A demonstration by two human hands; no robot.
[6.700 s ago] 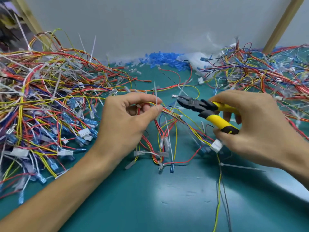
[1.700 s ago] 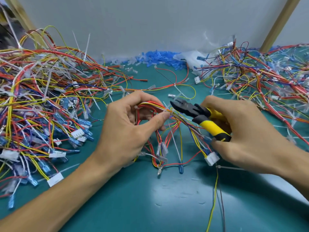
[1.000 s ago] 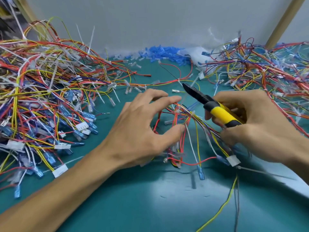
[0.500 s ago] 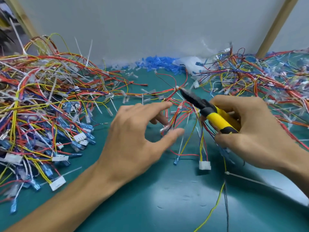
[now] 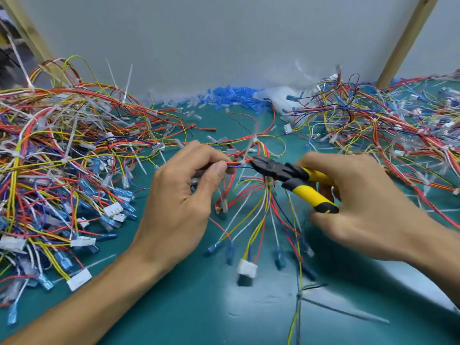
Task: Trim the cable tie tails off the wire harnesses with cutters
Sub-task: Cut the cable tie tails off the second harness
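Observation:
My left hand (image 5: 181, 202) pinches a wire harness (image 5: 258, 210) of red, yellow, white and blue wires, lifted over the middle of the green mat. Its ends hang down with blue terminals and a white connector (image 5: 247, 268). My right hand (image 5: 361, 210) grips the yellow-handled cutters (image 5: 293, 178). The dark jaws point left and meet the bundle just right of my left fingertips. A white cable tie (image 5: 249, 149) sticks up from the harness right above the jaws.
A big pile of harnesses (image 5: 64, 155) with long tie tails fills the left. Another harness pile (image 5: 388, 130) covers the right. Loose blue terminals (image 5: 231, 95) lie along the grey back wall. One tied wire (image 5: 300, 295) lies on the green mat (image 5: 199, 307) at front right.
My left hand has gone from spread fingers to a pinch on the harness and raised it. The cutters have swung down and left to the bundle beside my fingertips.

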